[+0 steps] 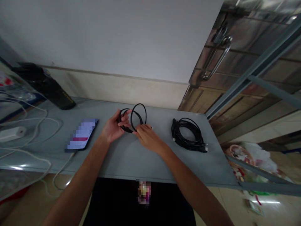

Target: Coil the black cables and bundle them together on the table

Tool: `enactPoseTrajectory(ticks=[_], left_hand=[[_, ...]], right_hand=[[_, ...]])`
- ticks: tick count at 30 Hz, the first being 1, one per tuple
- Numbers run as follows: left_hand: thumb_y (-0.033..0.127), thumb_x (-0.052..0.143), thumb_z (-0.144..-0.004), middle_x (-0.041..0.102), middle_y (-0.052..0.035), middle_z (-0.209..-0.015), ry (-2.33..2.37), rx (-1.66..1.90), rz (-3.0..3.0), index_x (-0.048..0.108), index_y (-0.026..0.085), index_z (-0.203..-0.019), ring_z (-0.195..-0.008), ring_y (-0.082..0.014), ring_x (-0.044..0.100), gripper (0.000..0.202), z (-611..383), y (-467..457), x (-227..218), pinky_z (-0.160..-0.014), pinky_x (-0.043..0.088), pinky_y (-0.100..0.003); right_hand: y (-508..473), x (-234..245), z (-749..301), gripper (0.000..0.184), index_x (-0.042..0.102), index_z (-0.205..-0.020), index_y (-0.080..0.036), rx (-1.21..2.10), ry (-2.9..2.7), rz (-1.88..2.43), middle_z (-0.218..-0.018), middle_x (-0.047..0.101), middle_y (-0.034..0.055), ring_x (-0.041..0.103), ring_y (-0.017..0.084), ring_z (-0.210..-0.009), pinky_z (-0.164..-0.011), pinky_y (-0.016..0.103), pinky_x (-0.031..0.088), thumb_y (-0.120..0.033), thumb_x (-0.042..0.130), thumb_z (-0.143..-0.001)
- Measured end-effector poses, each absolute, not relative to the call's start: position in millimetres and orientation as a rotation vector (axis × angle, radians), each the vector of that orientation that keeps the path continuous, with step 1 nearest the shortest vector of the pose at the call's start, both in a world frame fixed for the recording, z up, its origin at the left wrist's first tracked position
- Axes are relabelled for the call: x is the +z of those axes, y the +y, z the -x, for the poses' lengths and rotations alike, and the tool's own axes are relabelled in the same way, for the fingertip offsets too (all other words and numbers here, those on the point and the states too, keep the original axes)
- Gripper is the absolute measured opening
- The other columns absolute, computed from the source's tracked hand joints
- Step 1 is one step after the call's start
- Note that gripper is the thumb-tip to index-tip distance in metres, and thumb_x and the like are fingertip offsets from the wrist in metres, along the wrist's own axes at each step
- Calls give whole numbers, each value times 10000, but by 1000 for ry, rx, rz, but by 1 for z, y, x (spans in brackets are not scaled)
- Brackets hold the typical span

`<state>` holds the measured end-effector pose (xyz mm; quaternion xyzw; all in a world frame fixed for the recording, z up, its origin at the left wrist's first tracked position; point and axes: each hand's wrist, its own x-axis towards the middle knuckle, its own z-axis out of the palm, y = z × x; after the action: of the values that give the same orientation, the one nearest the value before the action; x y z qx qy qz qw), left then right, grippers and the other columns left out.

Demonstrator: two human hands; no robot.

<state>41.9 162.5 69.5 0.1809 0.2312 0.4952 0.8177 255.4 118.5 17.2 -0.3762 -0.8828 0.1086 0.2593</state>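
Black cable point(139, 104) stands in two loops just above the grey tabletop point(122, 160), between my hands and touching both. My left hand point(112, 129) pinches the loops from the left; my right hand point(147, 137) grips the lower strand. A coiled bundle point(188, 135) lies well to the right. No writing is readable, and the phone point(81, 135) screen is blurred.

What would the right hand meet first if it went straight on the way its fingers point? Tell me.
The right hand points left and away, and its fingertips touch the looped black cable. Just past it, the left hand holding those loops would likely come next, though depth is unclear.
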Motion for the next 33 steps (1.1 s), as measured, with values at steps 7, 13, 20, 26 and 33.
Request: enactPoseTrajectory(ticks=[7,13,20,26,33], left_hand=[[459,585,-1173,640,20,-651,804,892,-628,750,130,-1457,-392,-100,452,466,-46,167,59,-501,585,-277],[301,816,-1048,841,-116,-967,1021,1069,-728,821,119,-1045,-736,-184,777,183,-49,174,45,-673,675,-279],[340,962,-905,833,-100,-1004,1065,1255,-879,801,145,-1024,-847,-221,788,280,-50,177,36,-801,656,-324],[303,1085,-664,828,-84,-1214,1195,1291,-1144,779,220,-1315,-1206,-289,769,724,-47,179,21,-1181,553,-420],[301,1016,-678,807,-110,-1313,1272,1204,-1538,841,247,-1226,-1359,-374,681,578,-42,181,17,-1327,415,-540]], right_hand=[[114,17,-255,459,632,-1312,-219,261,-2419,1145,-1000,838,87,811,283,-908,-837,357,532,-655,610,-1167],[116,16,-259,558,792,-1124,-232,145,-2418,1154,-855,826,74,793,247,-816,-745,322,468,-749,585,-1137],[118,19,-266,610,835,-930,-223,104,-2442,1169,-822,815,62,750,207,-774,-755,324,456,-668,516,-1200],[119,21,-268,686,812,-793,-214,149,-2421,1029,-813,786,60,713,212,-845,-969,407,483,-575,445,-1246],[123,14,-266,644,813,-827,-205,66,-2436,1041,-948,750,77,642,244,-1065,-1029,454,461,-573,479,-1237]])
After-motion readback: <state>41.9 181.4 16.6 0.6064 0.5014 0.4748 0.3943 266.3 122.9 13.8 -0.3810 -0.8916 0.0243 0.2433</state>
